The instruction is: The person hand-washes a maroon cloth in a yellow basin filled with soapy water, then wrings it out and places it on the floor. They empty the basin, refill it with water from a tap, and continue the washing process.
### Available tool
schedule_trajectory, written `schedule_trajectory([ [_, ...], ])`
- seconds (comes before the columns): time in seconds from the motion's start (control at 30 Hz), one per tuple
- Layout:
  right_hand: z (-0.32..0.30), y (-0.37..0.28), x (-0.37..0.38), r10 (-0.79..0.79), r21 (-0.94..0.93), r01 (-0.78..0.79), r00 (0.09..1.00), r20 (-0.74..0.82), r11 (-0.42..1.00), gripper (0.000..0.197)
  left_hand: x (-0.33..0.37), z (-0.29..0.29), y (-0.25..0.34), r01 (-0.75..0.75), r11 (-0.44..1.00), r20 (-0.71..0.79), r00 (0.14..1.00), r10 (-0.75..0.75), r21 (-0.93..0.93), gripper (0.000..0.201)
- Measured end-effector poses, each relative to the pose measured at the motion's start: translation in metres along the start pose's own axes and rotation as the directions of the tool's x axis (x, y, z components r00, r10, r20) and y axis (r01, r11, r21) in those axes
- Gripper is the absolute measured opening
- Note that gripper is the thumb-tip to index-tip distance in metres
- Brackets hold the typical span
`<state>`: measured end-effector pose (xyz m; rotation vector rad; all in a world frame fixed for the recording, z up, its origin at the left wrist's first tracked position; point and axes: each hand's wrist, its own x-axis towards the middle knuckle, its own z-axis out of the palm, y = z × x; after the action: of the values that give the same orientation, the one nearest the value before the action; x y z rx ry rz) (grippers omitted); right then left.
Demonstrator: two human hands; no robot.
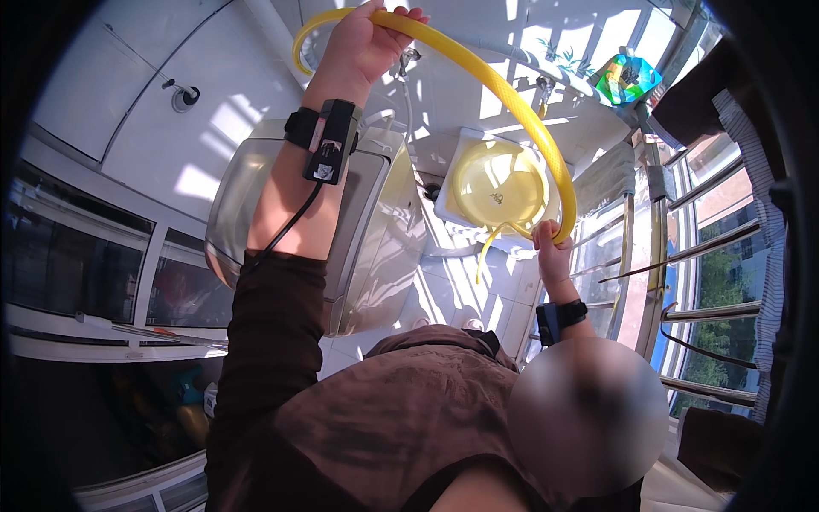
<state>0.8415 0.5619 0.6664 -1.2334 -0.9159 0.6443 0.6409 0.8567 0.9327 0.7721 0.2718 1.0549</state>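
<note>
A thick yellow hose (503, 92) arches from the upper left down to the right. Near the top of its curve, my left hand (363, 44), stretched far forward, closes around it, and a loop hangs down to the left of my wrist. Lower right, my right hand (553, 246) grips the same hose with closed fingers. A thin yellow end (483, 259) hangs free just left of that hand. Behind the arc, a round yellow basin (465, 189) rests in the white sink (448, 203).
A washing machine (380, 222) stands under and beside my left forearm. Two taps (409, 58) (544, 84) are on the far wall. Metal rails (712, 316) and hanging clothes (749, 171) line the windows on the right. A shiny green-blue bag (616, 85) sits at the far right.
</note>
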Motion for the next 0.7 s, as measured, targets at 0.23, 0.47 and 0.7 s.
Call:
schedule_trajectory([
  [0.23, 0.037, -0.122, 0.078, -0.236, 0.347, 0.282, 0.957, -0.170, 0.895, 0.032, 0.041, 0.021, 0.072, -0.055, 0.955, 0.112, 0.993, 0.023, 0.292, 0.031],
  [0.47, 0.094, -0.228, 0.151, -0.518, 0.411, 0.518, 0.847, -0.122, 0.750, 0.017, 0.052, 0.014, 0.148, 0.066, 0.933, 0.066, 0.993, -0.095, 0.354, 0.048],
  [0.7, 0.140, -0.229, 0.212, -0.605, 0.462, 0.563, 0.793, -0.071, 0.685, 0.014, 0.075, -0.040, 0.164, 0.288, 0.848, -0.217, 0.953, -0.209, 0.446, 0.051],
])
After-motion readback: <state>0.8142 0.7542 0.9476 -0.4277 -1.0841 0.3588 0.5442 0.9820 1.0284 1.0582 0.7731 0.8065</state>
